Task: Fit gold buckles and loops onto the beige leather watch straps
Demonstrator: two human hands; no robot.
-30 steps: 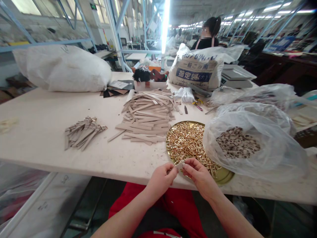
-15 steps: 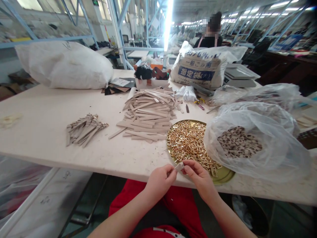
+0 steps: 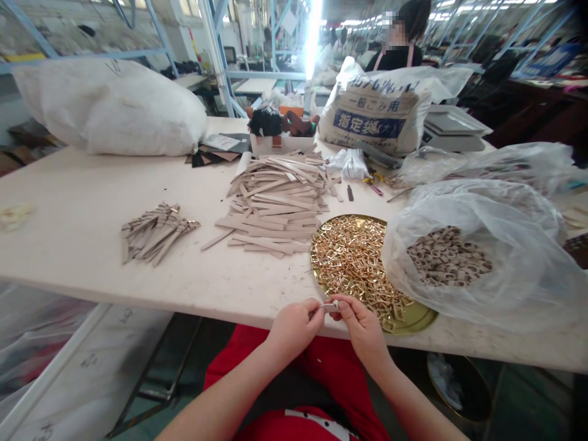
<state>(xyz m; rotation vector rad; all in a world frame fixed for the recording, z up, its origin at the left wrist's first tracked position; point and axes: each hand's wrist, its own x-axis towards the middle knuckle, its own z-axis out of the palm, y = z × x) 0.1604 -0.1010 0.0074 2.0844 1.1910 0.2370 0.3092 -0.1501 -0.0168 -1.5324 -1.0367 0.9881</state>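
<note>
My left hand (image 3: 294, 327) and my right hand (image 3: 362, 327) meet at the table's near edge. Both pinch a short beige strap piece (image 3: 329, 307) between fingertips. Just beyond them sits a round gold tray (image 3: 416, 316) heaped with small gold buckles (image 3: 356, 260). A big pile of beige strips (image 3: 275, 205) lies behind the tray. A smaller bundle of strips with metal ends (image 3: 154, 233) lies to the left. A clear plastic bag (image 3: 487, 257) holding small beige loops rests right of the tray.
A stuffed white sack (image 3: 110, 110) lies at the back left. A printed white bag (image 3: 381, 119), a small box of dark parts (image 3: 280, 138) and a scale (image 3: 452, 128) stand at the back. Another person (image 3: 404, 37) sits beyond them. More plastic bags (image 3: 487, 165) lie far right.
Both hands stay together on the small piece and have shifted slightly toward me, off the tray's edge. The camera tilted a little; nothing on the table moved.
</note>
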